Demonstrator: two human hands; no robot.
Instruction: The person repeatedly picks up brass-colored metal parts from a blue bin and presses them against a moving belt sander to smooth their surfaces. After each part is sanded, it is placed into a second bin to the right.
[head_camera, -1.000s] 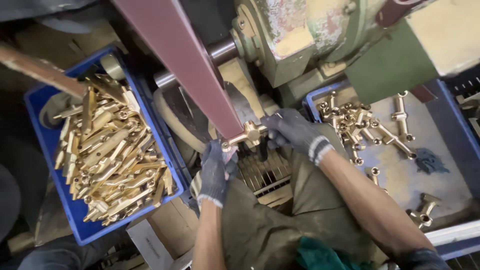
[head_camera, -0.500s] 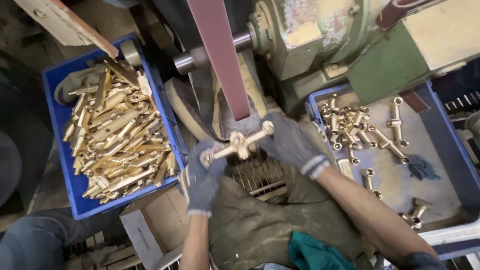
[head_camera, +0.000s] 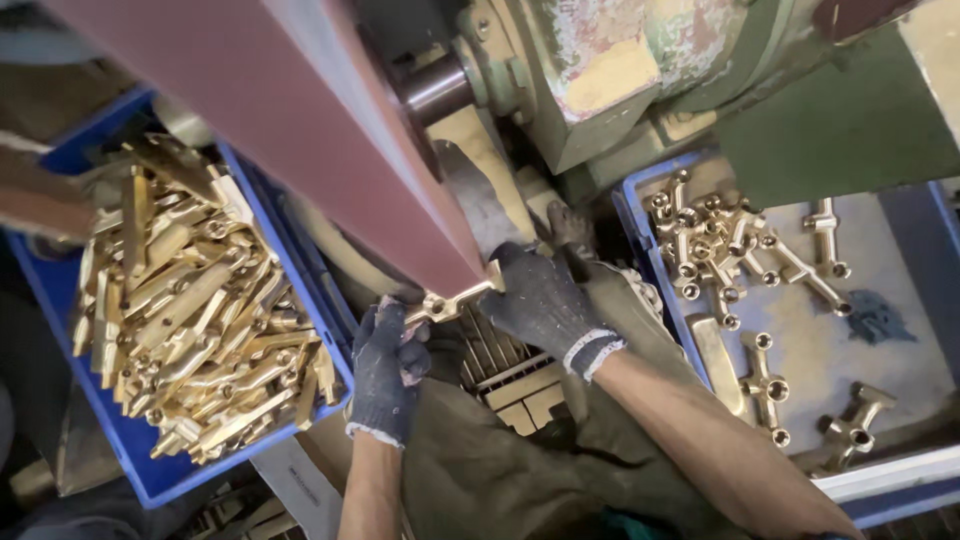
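Fingers of left hand (head_camera: 388, 355), right hand (head_camera: 543, 300) grip one brass fitting (head_camera: 450, 302).

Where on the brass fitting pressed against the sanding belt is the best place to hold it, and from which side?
Grip the brass fitting at its two ends, from below, away from the sanding belt. It is a long bar lying across the belt's edge, so the ends stick out clear. The left hand and right hand hold it just so, one at each end.

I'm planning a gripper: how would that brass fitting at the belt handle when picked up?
The brass fitting is probably stiff and heavy for its size, being solid-looking metal. Its polished faces may be slippery. Its branching arms likely stop it rolling; the left hand and right hand grip opposite ends.
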